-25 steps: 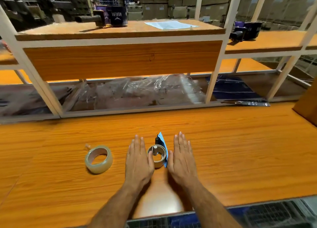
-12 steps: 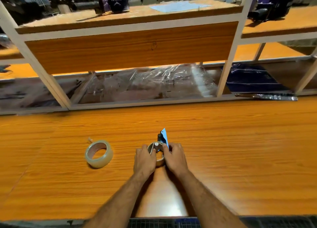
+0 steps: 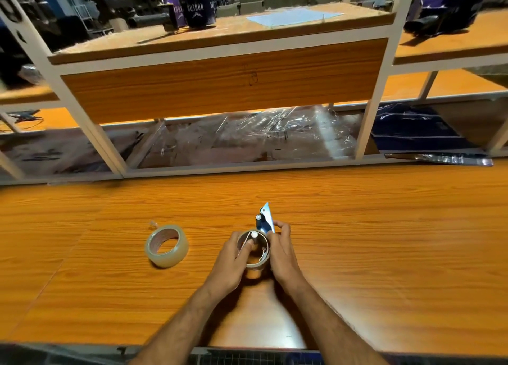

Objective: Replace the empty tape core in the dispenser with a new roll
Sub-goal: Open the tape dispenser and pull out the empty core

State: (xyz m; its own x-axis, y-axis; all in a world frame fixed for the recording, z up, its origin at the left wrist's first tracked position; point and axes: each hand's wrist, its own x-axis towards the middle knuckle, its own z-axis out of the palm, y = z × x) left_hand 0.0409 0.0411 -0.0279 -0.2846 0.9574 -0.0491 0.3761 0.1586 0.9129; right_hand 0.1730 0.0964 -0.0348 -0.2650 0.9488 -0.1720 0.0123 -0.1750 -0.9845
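Observation:
The blue tape dispenser (image 3: 264, 219) is tilted up off the wooden table (image 3: 384, 241) at its middle front. An empty brown tape core (image 3: 261, 257) sits on the dispenser's hub. My left hand (image 3: 233, 265) grips the core from the left, thumb inside its ring. The dispenser's blue frame is gripped from the right by my right hand (image 3: 283, 252). A new roll of clear tape (image 3: 166, 246) lies flat on the table, a hand's width left of my left hand.
A white-framed shelf unit (image 3: 220, 89) rises behind the table, with crumpled clear plastic (image 3: 247, 136) on its low level. Dark bags (image 3: 412, 128) lie at the back right. Dark boxes (image 3: 192, 10) and a blue sheet (image 3: 291, 15) rest on the upper shelf.
My hands went from flat on the table beside the dispenser to closing on it. They have lifted and tilted it, and my left thumb is now inside the core.

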